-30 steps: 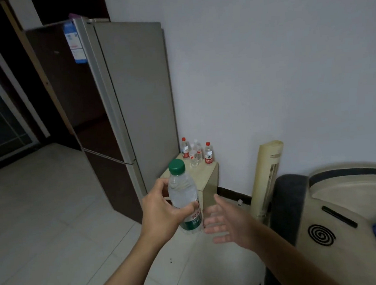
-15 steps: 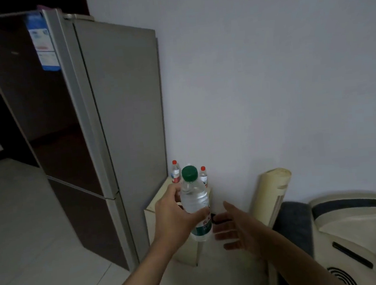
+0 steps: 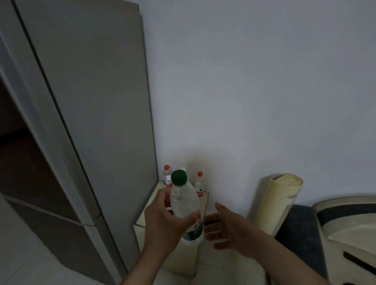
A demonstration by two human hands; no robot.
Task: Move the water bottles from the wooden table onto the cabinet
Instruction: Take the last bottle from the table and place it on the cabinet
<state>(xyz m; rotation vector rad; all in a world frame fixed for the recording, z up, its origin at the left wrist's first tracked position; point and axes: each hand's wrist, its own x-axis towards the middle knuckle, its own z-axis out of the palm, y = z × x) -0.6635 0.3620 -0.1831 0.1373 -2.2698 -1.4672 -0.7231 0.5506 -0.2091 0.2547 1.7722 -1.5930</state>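
My left hand [image 3: 166, 222] grips a clear water bottle with a green cap and green label [image 3: 185, 207], held upright above the near part of a small cream cabinet [image 3: 143, 215]. My right hand [image 3: 227, 227] hovers just right of the bottle with fingers straight, holding nothing. On the cabinet's back edge by the wall stand two red-capped bottles, one on the left [image 3: 166, 176] and one on the right [image 3: 199, 184]. A white cap peeks out behind the green cap.
A tall grey fridge [image 3: 91, 127] stands directly left of the cabinet. A cream tower fan [image 3: 279, 200] leans right of it, next to a dark cushion [image 3: 299, 225] and a cream appliance [image 3: 358, 230]. The wall is close behind.
I have come closer to the cabinet, which now looks larger beneath my hands. The held bottle sits further over the cabinet top. My right hand keeps its place beside it.
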